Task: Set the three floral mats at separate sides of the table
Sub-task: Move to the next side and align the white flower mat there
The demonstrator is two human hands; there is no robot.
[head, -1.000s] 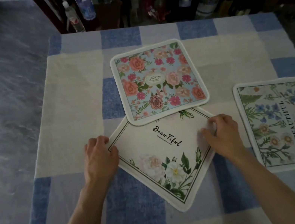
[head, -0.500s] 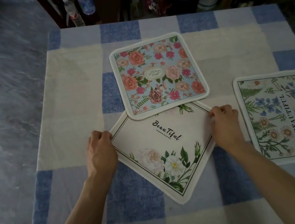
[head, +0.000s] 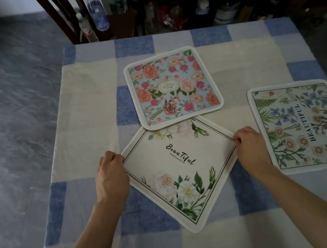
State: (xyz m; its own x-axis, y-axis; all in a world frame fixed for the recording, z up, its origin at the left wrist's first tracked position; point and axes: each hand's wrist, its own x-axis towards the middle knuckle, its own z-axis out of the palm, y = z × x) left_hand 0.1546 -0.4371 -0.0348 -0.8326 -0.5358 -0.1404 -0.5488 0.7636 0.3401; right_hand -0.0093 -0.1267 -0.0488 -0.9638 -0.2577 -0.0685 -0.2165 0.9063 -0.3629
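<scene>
Head camera looks down on two bare forearms reaching forward, knuckles up, over a counter (head: 91,114) covered by a blue and cream checked cloth. The left grip (head: 110,174) curls its fingers round the left corner of a cream mat (head: 165,167) printed "Beautiful". The right grip (head: 250,148) pinches the opposite corner. This mat sits diamond-wise between them. Just beyond both grips, a blue rose mat (head: 173,87) overlaps its far corner. Right of the right grip, near but apart, lies a green wildflower mat (head: 309,124).
</scene>
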